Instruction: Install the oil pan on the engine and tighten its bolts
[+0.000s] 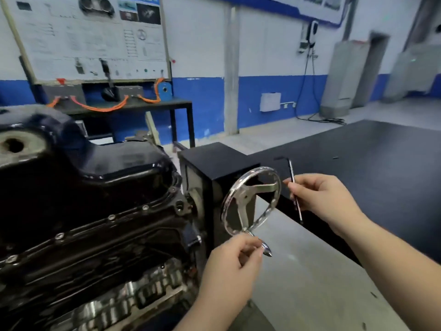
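Standing next to the engine stand here. The oil pan [107,168] is on the engine [95,259], filling most of the left half of the frame: glossy black, sitting on top of the block. A row of bolts [111,217] shows along its flange, running from lower left up toward the middle. Whether they're snug I can't tell from here.

The left hand [229,266] is at bottom centre, and its grip is closed, fingers and thumb curled round the little chrome handle [266,249] that sticks out from the rim of the handwheel [262,187]. That wheel is a shiny three-spoke one, mounted on the black box [214,161] just right of the engine.

The right hand [327,199] is right of centre, beside the wheel but not touching it. Its grip is a pinch on an L-shaped hex key [291,173], with thumb and fingertips holding the long shaft about halfway. The long leg runs roughly up and down, and the short leg at the top points left.

Behind that hand is a dark worktop [370,168] stretching off to the right edge. Upper left of the frame has a white training board [90,37] with orange cables [100,107] looped below it. The back wall is white over blue — everything's a bit motion-blurred.
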